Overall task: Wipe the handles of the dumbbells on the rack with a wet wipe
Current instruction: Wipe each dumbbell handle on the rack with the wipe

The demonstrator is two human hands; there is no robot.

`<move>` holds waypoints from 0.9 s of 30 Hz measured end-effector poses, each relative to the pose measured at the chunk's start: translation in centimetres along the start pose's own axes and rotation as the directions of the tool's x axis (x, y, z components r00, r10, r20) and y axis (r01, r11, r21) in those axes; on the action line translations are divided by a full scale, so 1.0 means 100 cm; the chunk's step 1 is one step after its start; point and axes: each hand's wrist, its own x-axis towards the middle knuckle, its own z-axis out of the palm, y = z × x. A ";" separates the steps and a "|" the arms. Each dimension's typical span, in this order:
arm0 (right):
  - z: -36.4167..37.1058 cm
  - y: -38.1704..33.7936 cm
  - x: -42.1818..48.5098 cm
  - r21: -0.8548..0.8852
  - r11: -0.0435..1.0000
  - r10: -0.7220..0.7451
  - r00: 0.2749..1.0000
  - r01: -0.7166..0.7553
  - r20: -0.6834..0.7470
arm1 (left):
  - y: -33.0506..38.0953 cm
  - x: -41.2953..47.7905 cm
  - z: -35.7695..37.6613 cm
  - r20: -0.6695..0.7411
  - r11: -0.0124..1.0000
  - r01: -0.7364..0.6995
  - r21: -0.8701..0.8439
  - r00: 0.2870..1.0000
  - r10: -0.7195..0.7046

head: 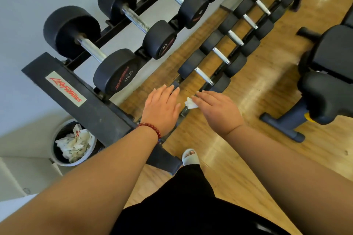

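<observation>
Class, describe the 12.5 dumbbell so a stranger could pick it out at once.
Find the black rack end plate bearing the red Life Fitness label. The dumbbell beside it on the upper tier is yours. Its near head reads 12.5; its neighbour reads 10.

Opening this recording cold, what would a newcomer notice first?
Two bare hands reach down mid-frame: the left hand, wearing a red bead bracelet, is open, and the right hand holds a white wipe. At upper left big black dumbbells sit on the upper row of the rack, and a bin of crumpled paper stands at lower left.
</observation>
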 end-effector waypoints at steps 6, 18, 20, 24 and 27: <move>0.000 0.050 0.048 0.016 1.000 -0.027 1.000 0.026 0.011 | 0.003 0.066 -0.012 0.026 1.000 -0.030 0.000 0.999 0.030; 0.020 0.124 0.124 0.140 0.984 -0.128 0.987 0.113 0.099 | -0.005 0.134 -0.022 -0.011 0.985 0.161 0.059 0.987 -0.160; 0.023 0.134 0.140 0.167 0.968 -0.208 0.973 0.190 0.099 | -0.004 0.142 -0.024 -0.005 0.969 0.235 0.078 0.972 -0.236; 0.028 0.159 0.174 0.227 0.906 -0.384 0.920 0.358 0.082 | 0.008 0.157 -0.032 -0.039 0.910 0.404 0.091 0.915 -0.402; 0.030 0.174 0.199 0.278 0.840 -0.502 0.861 0.465 0.077 | 0.018 0.165 -0.036 -0.065 0.858 0.507 0.078 0.862 -0.504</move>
